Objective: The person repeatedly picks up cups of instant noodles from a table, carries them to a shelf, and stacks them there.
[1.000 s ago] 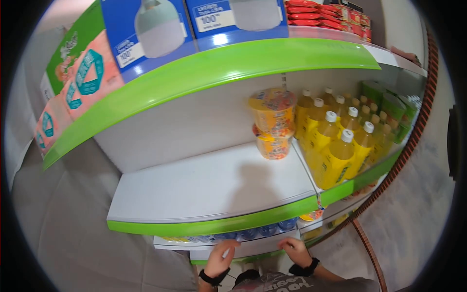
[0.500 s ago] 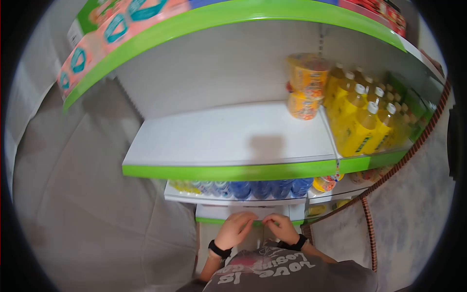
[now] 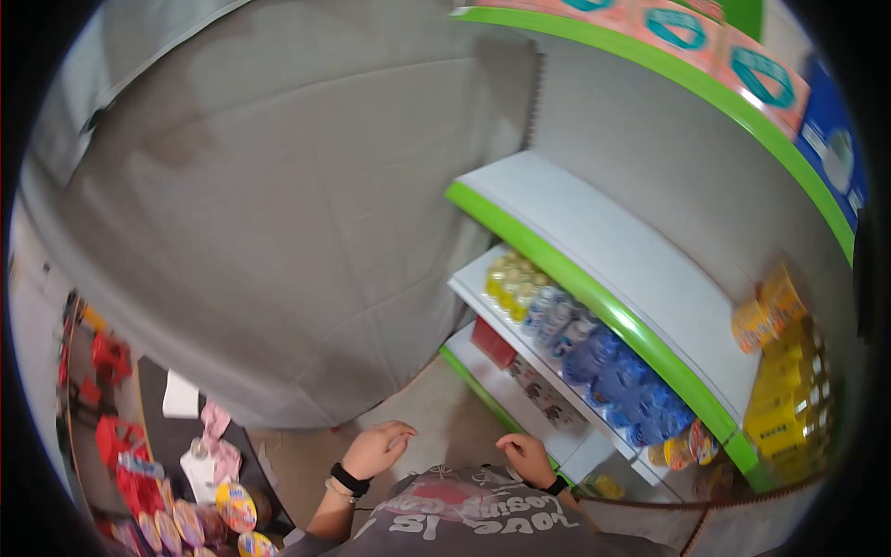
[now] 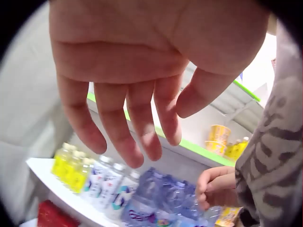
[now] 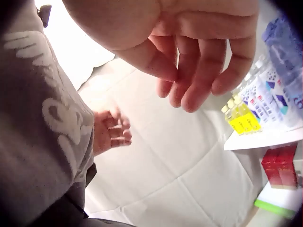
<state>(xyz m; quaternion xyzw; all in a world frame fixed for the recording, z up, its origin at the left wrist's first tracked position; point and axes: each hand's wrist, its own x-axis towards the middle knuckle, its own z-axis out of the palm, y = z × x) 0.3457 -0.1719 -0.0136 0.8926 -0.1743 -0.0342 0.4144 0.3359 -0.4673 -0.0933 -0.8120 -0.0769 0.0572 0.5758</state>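
My left hand [image 3: 378, 449] hovers in front of my shirt, its fingers loosely bent with nothing between them. In the left wrist view the same hand [image 4: 156, 52] shows an empty palm and relaxed fingers. Across from it, my right hand [image 3: 527, 459] is also empty, nearest to the lower shelves. Its fingers hang loosely curled in the right wrist view, where the hand [image 5: 189, 52] fills the top. Blue-tinted bottles [image 3: 608, 371], white bottles [image 3: 557, 316] and yellow-labelled bottles [image 3: 510, 278] stand on the shelf beyond.
A green-edged shelf [image 3: 603, 232] runs above the bottles, with stacked instant noodle tubs [image 3: 770, 306] at its far end. Grey cloth [image 3: 278, 213] hangs at the left. Lower left, a dark table [image 3: 167, 399] bears noodle cups [image 3: 243, 508] and red items. A red box [image 3: 493, 343] sits on the lowest shelf.
The head view has swung left and down, so the shelves now lie to the right and the dark table appears. My hands came close together, then moved apart again, both staying empty.
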